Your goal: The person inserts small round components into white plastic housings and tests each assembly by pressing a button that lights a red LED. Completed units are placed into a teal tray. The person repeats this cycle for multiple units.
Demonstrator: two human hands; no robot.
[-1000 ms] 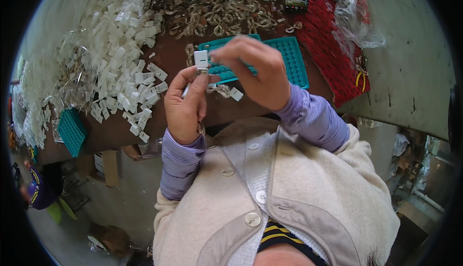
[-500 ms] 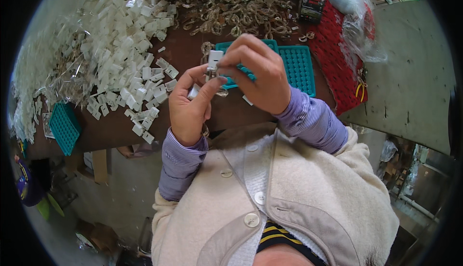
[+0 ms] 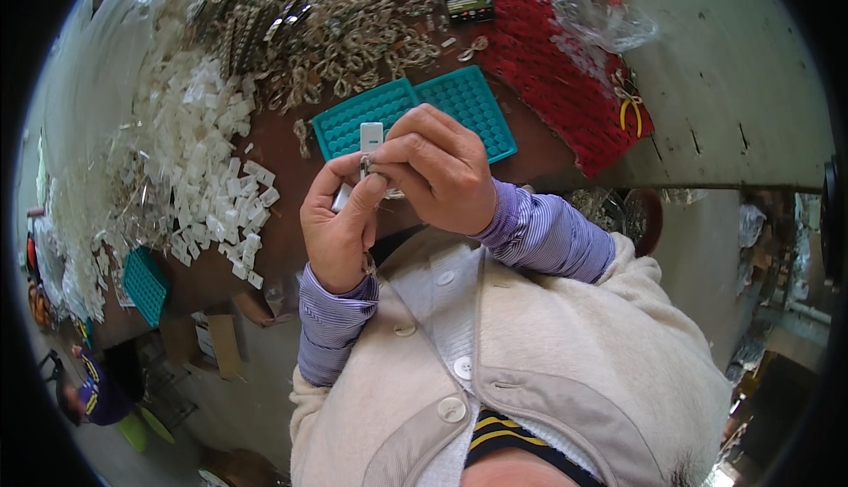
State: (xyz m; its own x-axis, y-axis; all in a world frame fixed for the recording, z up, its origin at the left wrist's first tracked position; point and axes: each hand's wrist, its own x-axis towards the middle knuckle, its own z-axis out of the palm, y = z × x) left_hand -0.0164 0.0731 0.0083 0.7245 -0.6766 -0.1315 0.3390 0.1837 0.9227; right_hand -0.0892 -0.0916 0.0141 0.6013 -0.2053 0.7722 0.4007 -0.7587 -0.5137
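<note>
The front edge of the brown tabletop [image 3: 287, 231] runs close to the person's body, with both hands raised just inside it. A strip of brown surface lies between the left hand [image 3: 338, 226] and the heap of white plastic pieces [image 3: 216, 125], while a narrower band separates the right hand [image 3: 442, 173] from the red cloth [image 3: 539, 63]. 2 teal pitted trays [image 3: 473, 112] sit just beyond the hands, their adjoining edges touching or overlapping; a pile of looped beige cords [image 3: 336, 50] bounds the far side. Between the hands, in front of the left tray, stands a white plastic tag [image 3: 372, 137], upright, rectangular, with 1 dark slot near its lower end and a small silvery-beige piece [image 3: 364, 166] below it. The left hand pinches the tag's lower end between thumb and fingers, with a 2nd white piece [image 3: 341, 198] tucked against it. The right hand's curled fingertips meet that same end; whether they grip it, I cannot tell.
</note>
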